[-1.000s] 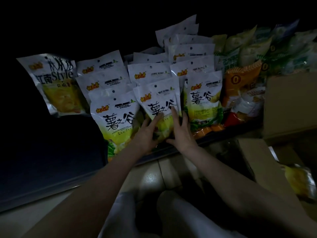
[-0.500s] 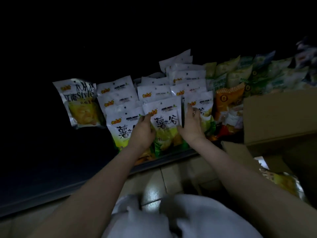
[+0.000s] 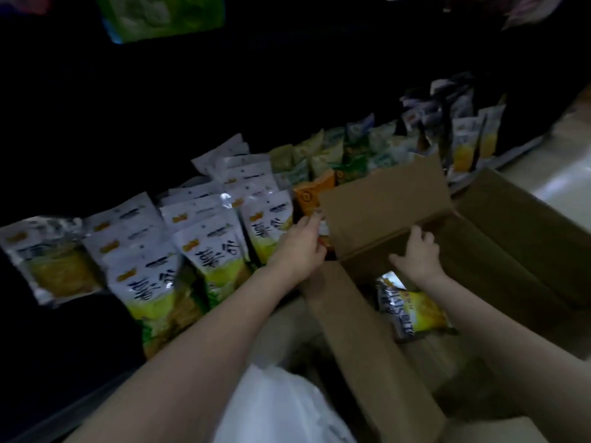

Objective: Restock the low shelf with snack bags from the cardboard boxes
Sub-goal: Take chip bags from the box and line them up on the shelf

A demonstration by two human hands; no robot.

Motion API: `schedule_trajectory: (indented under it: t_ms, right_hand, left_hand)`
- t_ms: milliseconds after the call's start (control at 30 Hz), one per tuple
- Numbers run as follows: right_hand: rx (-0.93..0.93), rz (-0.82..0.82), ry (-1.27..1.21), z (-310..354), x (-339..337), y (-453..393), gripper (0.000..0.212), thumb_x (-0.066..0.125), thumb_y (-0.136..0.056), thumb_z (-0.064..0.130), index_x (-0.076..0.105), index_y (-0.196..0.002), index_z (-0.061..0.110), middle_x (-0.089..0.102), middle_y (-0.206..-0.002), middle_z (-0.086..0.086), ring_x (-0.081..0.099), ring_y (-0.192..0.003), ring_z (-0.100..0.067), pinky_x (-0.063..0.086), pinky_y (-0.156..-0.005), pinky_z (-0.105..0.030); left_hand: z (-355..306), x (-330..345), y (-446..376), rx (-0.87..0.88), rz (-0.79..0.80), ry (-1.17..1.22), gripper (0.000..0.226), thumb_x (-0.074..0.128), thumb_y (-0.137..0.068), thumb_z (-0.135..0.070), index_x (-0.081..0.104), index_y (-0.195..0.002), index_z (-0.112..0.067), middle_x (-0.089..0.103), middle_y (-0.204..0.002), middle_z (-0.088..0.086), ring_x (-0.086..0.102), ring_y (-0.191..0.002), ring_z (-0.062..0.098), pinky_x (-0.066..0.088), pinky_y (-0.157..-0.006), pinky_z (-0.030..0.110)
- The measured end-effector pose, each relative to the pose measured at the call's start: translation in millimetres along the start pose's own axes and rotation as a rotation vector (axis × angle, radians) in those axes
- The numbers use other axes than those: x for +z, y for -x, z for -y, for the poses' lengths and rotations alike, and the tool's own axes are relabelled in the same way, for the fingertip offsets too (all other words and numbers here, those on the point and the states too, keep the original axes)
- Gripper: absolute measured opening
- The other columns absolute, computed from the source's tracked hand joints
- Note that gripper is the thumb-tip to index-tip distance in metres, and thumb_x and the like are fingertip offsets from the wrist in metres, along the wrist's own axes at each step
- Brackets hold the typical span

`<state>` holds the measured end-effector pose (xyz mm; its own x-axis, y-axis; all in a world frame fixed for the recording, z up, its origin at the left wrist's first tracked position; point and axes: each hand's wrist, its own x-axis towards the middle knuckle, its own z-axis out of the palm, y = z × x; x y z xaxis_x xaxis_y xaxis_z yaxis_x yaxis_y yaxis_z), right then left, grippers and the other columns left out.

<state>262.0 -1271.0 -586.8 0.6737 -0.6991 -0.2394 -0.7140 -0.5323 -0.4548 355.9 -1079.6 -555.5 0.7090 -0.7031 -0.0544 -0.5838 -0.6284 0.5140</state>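
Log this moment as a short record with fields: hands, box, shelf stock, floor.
left hand: left hand at the left edge of the raised box flap, fingers curled at it; a firm grip cannot be told
right hand: right hand grips the flap's lower fold
box: open cardboard box on the floor, one yellow snack bag inside
shelf stock: white-and-green bags in rows on the low shelf, orange bag behind the flap
floor: pale tiles
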Motion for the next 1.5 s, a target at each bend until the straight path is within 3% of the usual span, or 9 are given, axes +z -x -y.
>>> schedule_trajectory:
  t_ms: [133, 300, 500, 800, 1067, 1167, 1233, 1400, 1500]
  right_hand:
    - [0.176, 0.169, 0.064, -75.1, 17.4, -24.5, 0.077, 0.068, -0.084, 0.026, 0.023, -0.144, 0.007, 0.026, -0.146, -0.020, 0.028, -0.134, -0.040, 0.031, -0.103, -0.037]
    - [-0.029, 0.382, 0.337, -99.0, 49.7, -59.4, 0.074, 0.064, -0.087, 0.025, 0.021, -0.147, 0.016, 0.031, -0.148, -0.016, 0.030, -0.135, -0.033, 0.029, -0.105, -0.034]
    - [-0.228, 0.577, 0.755, -167.5, 94.7, -25.0, 0.079, 0.051, -0.092, 0.019, -0.002, -0.150, 0.031, -0.006, -0.158, -0.010, 0.005, -0.143, -0.033, 0.019, -0.112, -0.045]
    - [-0.216, 0.422, 0.495, -142.6, 140.0, -126.4, 0.091, 0.058, -0.081, 0.001, 0.003, -0.150, 0.024, 0.004, -0.159, -0.001, 0.006, -0.145, -0.027, 0.018, -0.115, -0.044]
    - [-0.402, 0.407, 0.930, -143.0, 153.8, -123.7, 0.032, 0.040, -0.094, 0.006, 0.054, -0.122, 0.012, 0.047, -0.138, -0.008, 0.023, -0.139, -0.025, 0.021, -0.110, -0.040]
    - [-0.315, 0.390, 0.619, -140.1, 116.2, -129.3, 0.011, 0.055, -0.091, 0.014, 0.065, -0.090, 0.019, 0.057, -0.122, -0.011, 0.047, -0.121, -0.028, 0.038, -0.090, -0.032]
    - [-0.253, 0.345, 0.370, -138.7, 86.1, -140.8, 0.011, 0.060, -0.090, 0.015, 0.069, -0.094, 0.010, 0.064, -0.109, -0.013, 0.057, -0.106, -0.029, 0.037, -0.075, -0.027]
    - [0.004, 0.071, -0.215, -147.2, 34.9, -164.6, 0.017, 0.062, -0.087, 0.005, 0.060, -0.073, 0.013, 0.057, -0.071, -0.005, 0.055, -0.064, -0.013, 0.038, -0.062, -0.024]
    - [0.219, 0.104, -0.628, -149.4, 31.7, -163.0, 0.012, 0.057, -0.089, 0.001, 0.060, -0.080, 0.008, 0.056, -0.067, -0.007, 0.056, -0.042, -0.006, 0.045, -0.044, -0.017]
  left_hand:
    - [-19.5, 40.0, -24.9, 0.149, 0.238, -0.172, 0.065, 0.049, -0.093, -0.019, 0.015, -0.148, -0.021, 0.027, -0.148, 0.006, 0.027, -0.136, 0.025, 0.029, -0.110, 0.039]
    - [-17.6, 85.2, -54.2, 0.146, 0.252, -0.326, 0.067, 0.049, -0.092, -0.028, 0.012, -0.149, -0.024, 0.013, -0.155, 0.001, 0.006, -0.143, 0.022, 0.008, -0.114, 0.040]
    - [-8.0, 118.4, -75.1, 0.030, 0.238, -0.359, 0.067, 0.049, -0.092, -0.034, 0.013, -0.148, -0.023, -0.005, -0.157, 0.002, -0.005, -0.143, 0.027, 0.005, -0.114, 0.050]
    - [7.0, 124.5, -90.1, 0.050, 0.163, -0.320, 0.074, 0.054, -0.087, -0.040, 0.011, -0.147, -0.039, -0.007, -0.156, -0.005, -0.006, -0.142, 0.022, 0.008, -0.110, 0.057]
    - [11.8, 124.8, -90.0, 0.053, 0.137, -0.312, 0.074, 0.055, -0.086, -0.036, 0.013, -0.147, -0.038, -0.006, -0.156, -0.005, -0.005, -0.142, 0.021, 0.008, -0.109, 0.055]
    - [11.2, 125.5, -90.6, 0.060, 0.138, -0.314, 0.074, 0.055, -0.086, -0.037, 0.013, -0.147, -0.038, -0.007, -0.156, -0.005, -0.006, -0.142, 0.021, 0.008, -0.109, 0.055]
    - [10.1, 125.1, -90.6, 0.060, 0.137, -0.313, 0.074, 0.055, -0.086, -0.037, 0.013, -0.147, -0.038, -0.006, -0.156, -0.005, -0.005, -0.142, 0.021, 0.008, -0.109, 0.055]
    - [7.3, 125.3, -88.7, 0.048, 0.131, -0.329, 0.075, 0.054, -0.086, -0.037, 0.010, -0.147, -0.040, -0.006, -0.156, -0.006, -0.005, -0.142, 0.021, 0.010, -0.110, 0.053]
    - [7.5, 126.6, -88.0, 0.048, 0.132, -0.343, 0.075, 0.054, -0.086, -0.037, 0.011, -0.147, -0.039, -0.006, -0.156, -0.006, -0.004, -0.142, 0.021, 0.010, -0.109, 0.054]
